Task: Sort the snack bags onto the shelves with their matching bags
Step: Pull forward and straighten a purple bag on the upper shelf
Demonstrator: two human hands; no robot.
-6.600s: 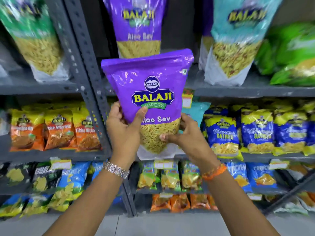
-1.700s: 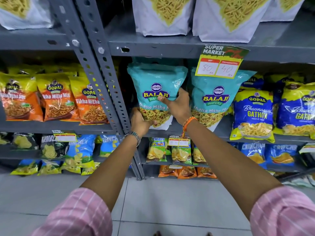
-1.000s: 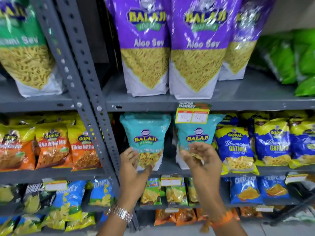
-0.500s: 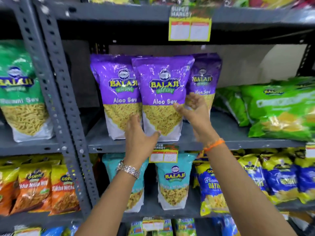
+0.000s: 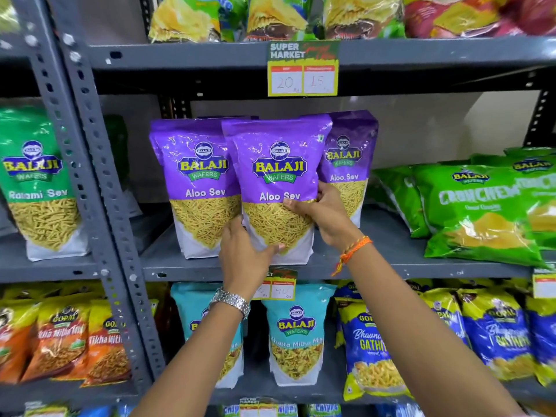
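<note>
Both the left hand (image 5: 244, 256) and right hand (image 5: 325, 214) grasp the middle purple Aloo Sev bag (image 5: 278, 179), standing upright on the grey shelf (image 5: 376, 260) between two matching Aloo Sev bags (image 5: 195, 188).

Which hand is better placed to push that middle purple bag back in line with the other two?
Probably the left hand: it cups the middle purple bag's bottom edge at the shelf front. The right hand only grips its side.
</note>
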